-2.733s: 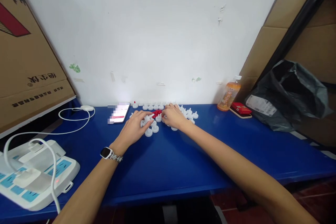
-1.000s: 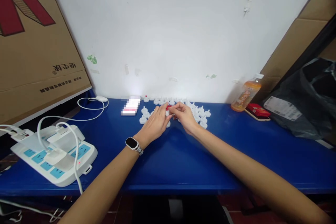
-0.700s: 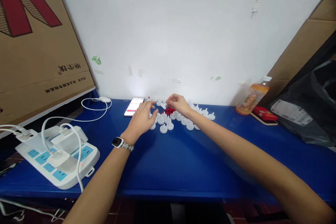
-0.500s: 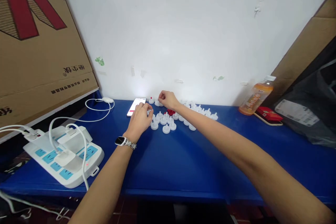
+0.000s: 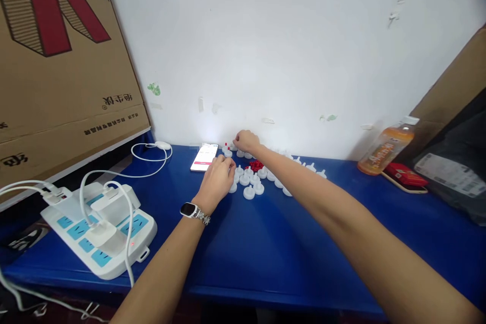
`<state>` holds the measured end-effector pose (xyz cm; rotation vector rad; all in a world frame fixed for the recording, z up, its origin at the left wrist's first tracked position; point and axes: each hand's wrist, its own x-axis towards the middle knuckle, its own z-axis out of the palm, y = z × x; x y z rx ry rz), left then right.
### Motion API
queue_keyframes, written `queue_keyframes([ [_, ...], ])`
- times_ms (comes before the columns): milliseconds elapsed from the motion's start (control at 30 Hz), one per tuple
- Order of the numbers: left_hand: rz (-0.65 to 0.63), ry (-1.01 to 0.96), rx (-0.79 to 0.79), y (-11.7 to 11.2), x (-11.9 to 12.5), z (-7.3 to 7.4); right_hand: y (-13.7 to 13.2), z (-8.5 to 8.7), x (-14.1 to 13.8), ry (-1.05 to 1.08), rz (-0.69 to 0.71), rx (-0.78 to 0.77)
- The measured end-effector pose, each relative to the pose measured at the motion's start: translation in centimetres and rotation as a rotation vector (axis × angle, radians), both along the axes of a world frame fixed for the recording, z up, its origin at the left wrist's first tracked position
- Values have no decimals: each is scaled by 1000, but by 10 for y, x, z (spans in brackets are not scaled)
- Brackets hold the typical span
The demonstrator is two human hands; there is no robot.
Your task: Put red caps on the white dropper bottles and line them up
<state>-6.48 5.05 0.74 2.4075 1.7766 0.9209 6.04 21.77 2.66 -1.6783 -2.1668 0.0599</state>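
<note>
White plastic nozzle caps (image 5: 249, 192), round with a narrow spout on top, stand in a cluster on the blue table. A pile of small red tips (image 5: 256, 165) lies in their midst. Near the wall, two caps with red tips (image 5: 228, 153) stand close together. My left hand (image 5: 217, 178) reaches to the left side of the cluster, its fingers bent together; whatever they hold is hidden. At the back, my right hand (image 5: 246, 142) is closed with its fingertips pointing down at the white caps there. What lies in its grip cannot be made out.
A lit phone (image 5: 204, 157) lies left of the caps. A white power strip (image 5: 110, 268) with plugs and cables sits at the left. An orange drink bottle (image 5: 387, 147), a red packet on a phone (image 5: 406, 174) and a dark bag (image 5: 459, 162) are at the right.
A second red-tipped cap now shows beside the first at the back. My left hand has moved slightly towards the caps. The view has shifted a little to the left.
</note>
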Motion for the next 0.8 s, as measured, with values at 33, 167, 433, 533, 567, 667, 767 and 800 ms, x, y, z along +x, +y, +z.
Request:
queue_keyframes([
  [33,-3,-5,3,0,0,-1,2,1,-1,-6,-23,-10],
  [167,-11,-29,10,2,-1,-2,6,3,-9,7,-90,-41],
  [433,-33,-49,21,4,-4,-1,-2,3,-11,174,-206,-109],
  [533,-46,-67,44,4,-5,2,-18,10,5,316,-195,-94],
  [567,-53,-81,61,3,-5,3,-26,12,12,388,-172,-82],
  [667,-57,-127,131,-1,0,6,-60,14,33,594,-24,-63],
  [767,-65,-131,180,-7,9,9,-101,9,50,805,161,-117],
  [800,-80,-126,176,-9,13,9,-113,6,54,874,208,-142],
])
